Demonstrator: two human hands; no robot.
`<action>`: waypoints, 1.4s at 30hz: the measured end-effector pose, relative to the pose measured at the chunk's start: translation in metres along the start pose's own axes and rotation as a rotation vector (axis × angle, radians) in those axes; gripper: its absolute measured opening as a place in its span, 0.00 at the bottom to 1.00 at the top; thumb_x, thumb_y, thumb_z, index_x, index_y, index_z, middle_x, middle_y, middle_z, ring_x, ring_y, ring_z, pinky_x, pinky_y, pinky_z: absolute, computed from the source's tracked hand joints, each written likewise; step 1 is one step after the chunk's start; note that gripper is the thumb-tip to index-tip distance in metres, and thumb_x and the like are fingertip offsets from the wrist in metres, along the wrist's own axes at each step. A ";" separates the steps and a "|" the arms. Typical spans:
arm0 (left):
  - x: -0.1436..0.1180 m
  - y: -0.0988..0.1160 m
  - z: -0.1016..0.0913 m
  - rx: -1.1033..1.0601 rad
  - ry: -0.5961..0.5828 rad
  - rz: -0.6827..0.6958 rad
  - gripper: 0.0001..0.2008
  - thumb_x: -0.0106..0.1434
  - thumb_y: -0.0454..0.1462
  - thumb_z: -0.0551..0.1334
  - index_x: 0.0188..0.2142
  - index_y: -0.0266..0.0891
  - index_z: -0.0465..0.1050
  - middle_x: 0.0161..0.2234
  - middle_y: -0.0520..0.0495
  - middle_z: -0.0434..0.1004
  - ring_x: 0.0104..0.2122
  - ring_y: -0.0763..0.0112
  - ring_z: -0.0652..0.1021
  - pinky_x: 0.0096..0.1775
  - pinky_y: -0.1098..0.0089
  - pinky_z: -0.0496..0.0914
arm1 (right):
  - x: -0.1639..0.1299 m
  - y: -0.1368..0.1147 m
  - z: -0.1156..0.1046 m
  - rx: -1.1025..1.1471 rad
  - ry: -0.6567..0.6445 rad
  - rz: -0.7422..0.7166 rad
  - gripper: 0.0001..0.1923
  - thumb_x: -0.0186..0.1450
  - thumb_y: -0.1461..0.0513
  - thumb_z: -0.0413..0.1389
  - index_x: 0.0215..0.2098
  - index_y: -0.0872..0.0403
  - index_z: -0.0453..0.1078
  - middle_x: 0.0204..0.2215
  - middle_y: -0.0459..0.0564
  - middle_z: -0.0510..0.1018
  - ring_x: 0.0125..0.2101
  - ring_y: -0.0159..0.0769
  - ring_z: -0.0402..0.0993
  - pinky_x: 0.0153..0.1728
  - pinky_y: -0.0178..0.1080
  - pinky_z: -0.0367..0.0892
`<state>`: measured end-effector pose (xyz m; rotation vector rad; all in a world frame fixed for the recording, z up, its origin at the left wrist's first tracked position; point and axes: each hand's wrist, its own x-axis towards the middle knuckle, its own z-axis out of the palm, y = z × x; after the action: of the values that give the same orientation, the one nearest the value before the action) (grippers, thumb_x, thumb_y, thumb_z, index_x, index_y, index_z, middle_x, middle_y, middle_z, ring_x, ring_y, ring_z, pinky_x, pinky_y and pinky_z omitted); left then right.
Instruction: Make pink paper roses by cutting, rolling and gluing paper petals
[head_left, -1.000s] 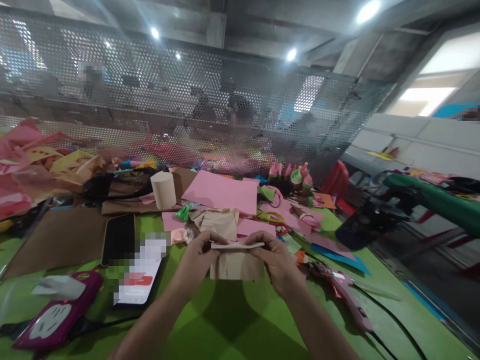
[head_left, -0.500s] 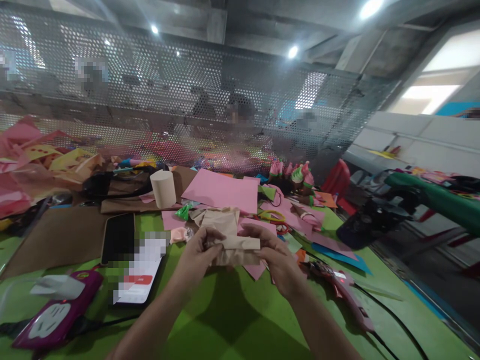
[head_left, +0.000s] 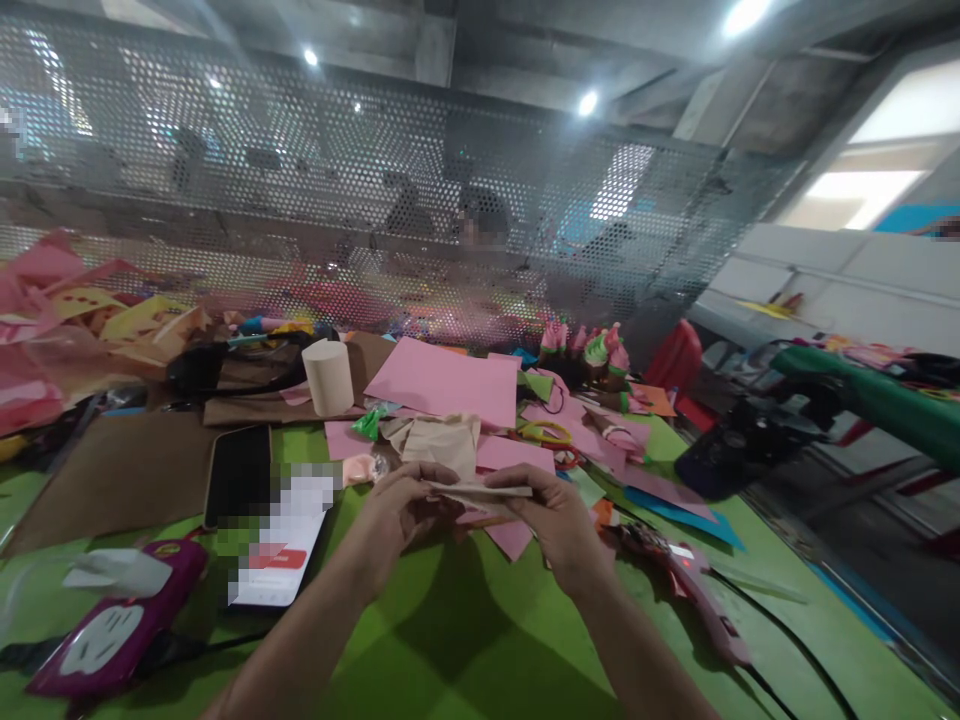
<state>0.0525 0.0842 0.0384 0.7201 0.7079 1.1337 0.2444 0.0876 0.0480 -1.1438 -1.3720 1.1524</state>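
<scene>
A folded strip of crinkled beige paper (head_left: 480,493) is stretched between my two hands, seen nearly edge-on above the green table (head_left: 450,640). My left hand (head_left: 397,515) pinches its left end, the fingers curled round it. At the right end, the thumb and fingers of my right hand (head_left: 551,515) close on the paper. Just beyond lies another piece of crumpled beige paper (head_left: 442,445), with pink paper sheets (head_left: 450,385) behind it. Yellow-handled scissors (head_left: 544,433) rest past my right hand.
A pink glue gun (head_left: 705,605) with a black cord lies at the right. On the left are a lit phone (head_left: 281,550), a dark phone (head_left: 238,475) and a purple power strip (head_left: 120,630). A beige paper roll (head_left: 328,378) stands behind. A perforated screen (head_left: 337,220) borders the far side.
The beige paper has tilted from showing its broad face to nearly edge-on. Both hands have turned with it and still grip its ends.
</scene>
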 end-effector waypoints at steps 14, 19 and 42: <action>0.004 -0.015 -0.002 0.421 0.052 0.175 0.18 0.52 0.37 0.65 0.43 0.39 0.67 0.37 0.47 0.75 0.35 0.66 0.77 0.39 0.65 0.72 | -0.007 0.004 0.020 0.316 -0.095 0.094 0.12 0.53 0.60 0.68 0.37 0.52 0.79 0.29 0.48 0.82 0.31 0.38 0.77 0.34 0.38 0.73; -0.003 -0.005 -0.004 1.387 0.180 0.259 0.22 0.55 0.44 0.64 0.47 0.37 0.66 0.39 0.41 0.75 0.37 0.54 0.76 0.37 0.59 0.67 | 0.000 0.011 0.003 0.204 0.195 -0.067 0.08 0.54 0.59 0.68 0.33 0.52 0.79 0.30 0.47 0.81 0.32 0.37 0.76 0.36 0.39 0.73; 0.006 -0.015 -0.014 0.492 -0.215 0.182 0.16 0.63 0.41 0.62 0.50 0.43 0.68 0.47 0.44 0.75 0.48 0.62 0.74 0.49 0.64 0.67 | -0.014 -0.008 -0.003 0.103 0.209 -0.331 0.05 0.60 0.61 0.64 0.36 0.49 0.79 0.32 0.48 0.79 0.34 0.39 0.74 0.35 0.40 0.70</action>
<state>0.0515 0.0880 0.0174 1.3251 0.7561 1.0320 0.2482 0.0732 0.0551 -0.8960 -1.2676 0.8312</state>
